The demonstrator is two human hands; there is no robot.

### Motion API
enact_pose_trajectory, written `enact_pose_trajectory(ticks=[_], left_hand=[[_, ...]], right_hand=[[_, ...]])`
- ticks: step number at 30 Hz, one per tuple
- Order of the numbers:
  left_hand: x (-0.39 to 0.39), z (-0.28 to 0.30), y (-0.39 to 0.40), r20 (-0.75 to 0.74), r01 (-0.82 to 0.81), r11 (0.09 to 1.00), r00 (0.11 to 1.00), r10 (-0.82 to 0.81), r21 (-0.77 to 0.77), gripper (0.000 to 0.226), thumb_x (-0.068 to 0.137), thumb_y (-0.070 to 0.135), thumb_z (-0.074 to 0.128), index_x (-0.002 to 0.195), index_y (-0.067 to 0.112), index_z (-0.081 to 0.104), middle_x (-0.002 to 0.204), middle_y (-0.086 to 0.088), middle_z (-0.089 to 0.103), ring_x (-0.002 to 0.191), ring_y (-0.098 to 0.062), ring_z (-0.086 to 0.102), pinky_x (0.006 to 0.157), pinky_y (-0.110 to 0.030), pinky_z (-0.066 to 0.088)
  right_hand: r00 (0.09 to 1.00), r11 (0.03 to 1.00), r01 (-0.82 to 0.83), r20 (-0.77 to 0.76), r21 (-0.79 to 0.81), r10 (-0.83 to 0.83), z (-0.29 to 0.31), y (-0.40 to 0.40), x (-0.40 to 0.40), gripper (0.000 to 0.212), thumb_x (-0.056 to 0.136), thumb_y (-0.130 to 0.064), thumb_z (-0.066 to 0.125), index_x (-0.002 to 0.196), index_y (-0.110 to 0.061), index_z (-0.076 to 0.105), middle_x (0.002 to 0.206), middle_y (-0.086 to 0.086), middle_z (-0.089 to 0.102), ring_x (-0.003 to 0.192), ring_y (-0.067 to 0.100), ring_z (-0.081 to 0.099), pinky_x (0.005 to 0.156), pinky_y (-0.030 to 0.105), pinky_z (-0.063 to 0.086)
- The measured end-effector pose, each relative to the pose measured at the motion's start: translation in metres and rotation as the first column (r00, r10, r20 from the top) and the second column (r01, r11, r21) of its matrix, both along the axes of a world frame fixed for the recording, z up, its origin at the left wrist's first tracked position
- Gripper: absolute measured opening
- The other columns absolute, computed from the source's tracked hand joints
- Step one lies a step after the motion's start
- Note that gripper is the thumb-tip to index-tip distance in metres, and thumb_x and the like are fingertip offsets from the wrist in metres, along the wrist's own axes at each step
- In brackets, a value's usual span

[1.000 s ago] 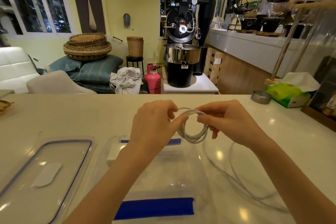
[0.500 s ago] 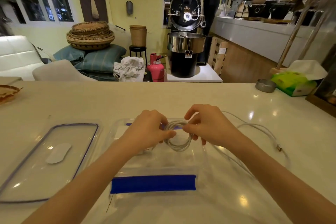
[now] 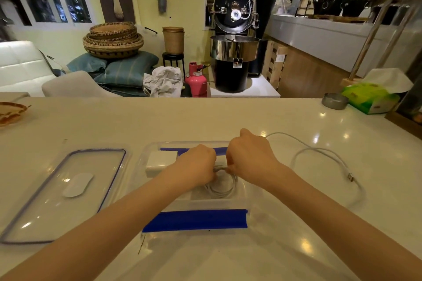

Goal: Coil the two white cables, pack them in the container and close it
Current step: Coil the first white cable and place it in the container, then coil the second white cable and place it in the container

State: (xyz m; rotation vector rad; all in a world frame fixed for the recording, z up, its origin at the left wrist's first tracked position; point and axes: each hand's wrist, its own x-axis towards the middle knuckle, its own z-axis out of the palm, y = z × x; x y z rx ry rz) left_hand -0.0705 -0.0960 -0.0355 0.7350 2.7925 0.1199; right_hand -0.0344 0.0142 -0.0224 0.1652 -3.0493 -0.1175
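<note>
Lowered since a second ago, the coiled cable [image 3: 222, 186] now sits inside the container [image 3: 238, 206], hanging just below both sets of fingertips. Left hand [image 3: 196, 164] and right hand [image 3: 251, 159] pinch its top edge, fingers curled. Its loose tail [image 3: 328, 159] trails off rightward, nearer the right hand.

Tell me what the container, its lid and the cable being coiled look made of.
Container: clear, glossy hard plastic, it seems; the counter shows through its walls, and blue strips run along two edges.
Lid: the same clear plastic by the look of it, with a thin dark rim line that may be a rubber seal.
Coiled cable: white, smooth, flexible sheath, probably rubbery plastic; it bends into tight loops.
</note>
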Motion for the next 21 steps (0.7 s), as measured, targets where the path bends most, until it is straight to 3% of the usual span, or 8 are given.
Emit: enact_pose_trajectory(ticks=[2, 3, 6, 9, 11, 13, 16, 21], left_hand=[[0.003, -0.001, 0.001, 0.006, 0.016, 0.999, 1.000, -0.016, -0.037, 0.027, 0.088, 0.017, 0.052, 0.063, 0.007, 0.049, 0.059, -0.001, 0.037, 0.051, -0.012, 0.036, 0.052, -0.023, 0.036], [0.003, -0.002, 0.002, 0.010, 0.021, 0.999, 1.000, -0.020, -0.048, 0.025, 0.090, 0.017, 0.049, 0.068, 0.006, 0.052, 0.059, -0.001, 0.038, 0.051, -0.011, 0.036, 0.050, -0.022, 0.034], [0.002, -0.004, 0.002, 0.000, 0.022, 0.999, 1.000, -0.022, -0.027, 0.026, 0.094, 0.019, 0.043, 0.100, 0.001, 0.060, 0.067, -0.002, 0.043, 0.059, -0.012, 0.042, 0.066, -0.026, 0.041], [0.004, 0.000, 0.000, -0.005, 0.010, 0.999, 1.000, -0.009, 0.039, 0.027, 0.094, 0.021, 0.042, 0.101, 0.003, 0.060, 0.072, -0.002, 0.049, 0.064, -0.013, 0.048, 0.072, -0.028, 0.045], [0.008, 0.007, 0.000, -0.027, 0.023, 0.995, 0.999, -0.020, 0.099, 0.026, 0.093, 0.023, 0.043, 0.098, 0.006, 0.063, 0.082, -0.006, 0.059, 0.073, -0.018, 0.056, 0.075, -0.030, 0.048], [0.016, 0.016, 0.002, -0.093, 0.064, 0.980, 0.995, -0.047, 0.188, 0.027, 0.092, 0.024, 0.044, 0.094, 0.009, 0.066, 0.087, -0.007, 0.065, 0.076, -0.019, 0.059, 0.076, -0.033, 0.051], [0.031, 0.028, 0.013, -0.161, 0.134, 0.909, 0.984, -0.075, 0.395, 0.025, 0.091, 0.023, 0.048, 0.103, 0.014, 0.068, 0.098, -0.005, 0.070, 0.084, -0.018, 0.063, 0.083, -0.036, 0.053], [0.056, 0.037, 0.048, -0.206, 0.263, 0.798, 0.962, -0.177, 0.543, 0.022, 0.089, 0.020, 0.053, 0.106, 0.016, 0.067, 0.102, 0.000, 0.071, 0.083, -0.007, 0.059, 0.079, -0.019, 0.044]], right_hand=[[1.000, 1.000, -0.027, 0.008, 0.011, 0.027, -0.002, 0.001, -0.002, 0.018, 0.085, -0.024, 0.058, 0.097, -0.011, 0.064, 0.070, 0.003, 0.043, 0.098, 0.020, 0.046, 0.064, 0.029, 0.034], [0.999, 0.999, -0.039, 0.015, -0.004, 0.039, -0.002, 0.002, -0.002, 0.019, 0.085, -0.025, 0.058, 0.097, -0.011, 0.065, 0.076, 0.005, 0.050, 0.099, 0.020, 0.046, 0.065, 0.030, 0.035], [0.995, 0.985, -0.094, 0.018, -0.148, 0.098, -0.004, 0.011, -0.003, 0.025, 0.085, -0.032, 0.057, 0.097, -0.014, 0.069, 0.092, 0.007, 0.064, 0.093, 0.017, 0.046, 0.069, 0.030, 0.042], [0.981, 0.925, -0.191, -0.054, -0.329, 0.184, -0.001, 0.024, 0.002, 0.023, 0.088, -0.031, 0.053, 0.100, -0.020, 0.069, 0.094, -0.001, 0.068, 0.087, 0.010, 0.044, 0.072, 0.026, 0.041], [0.978, 0.873, -0.208, -0.116, -0.441, 0.174, 0.006, 0.036, 0.008, 0.022, 0.089, -0.026, 0.053, 0.103, -0.021, 0.068, 0.094, -0.009, 0.065, 0.084, 0.006, 0.047, 0.071, 0.017, 0.038], [0.984, 0.817, -0.170, -0.144, -0.551, 0.108, 0.013, 0.051, 0.015, 0.020, 0.089, -0.023, 0.053, 0.103, -0.020, 0.068, 0.091, -0.012, 0.062, 0.080, 0.002, 0.052, 0.067, 0.009, 0.036], [0.995, 0.748, -0.083, -0.097, -0.658, 0.025, 0.019, 0.079, 0.030, 0.018, 0.088, -0.021, 0.055, 0.100, -0.021, 0.069, 0.083, -0.012, 0.066, 0.074, -0.001, 0.060, 0.062, 0.006, 0.041], [0.985, 0.806, 0.162, 0.146, -0.570, -0.095, 0.022, 0.122, 0.060, 0.009, 0.081, -0.024, 0.064, 0.087, -0.023, 0.070, 0.077, -0.011, 0.069, 0.065, 0.005, 0.063, 0.049, 0.009, 0.045]])
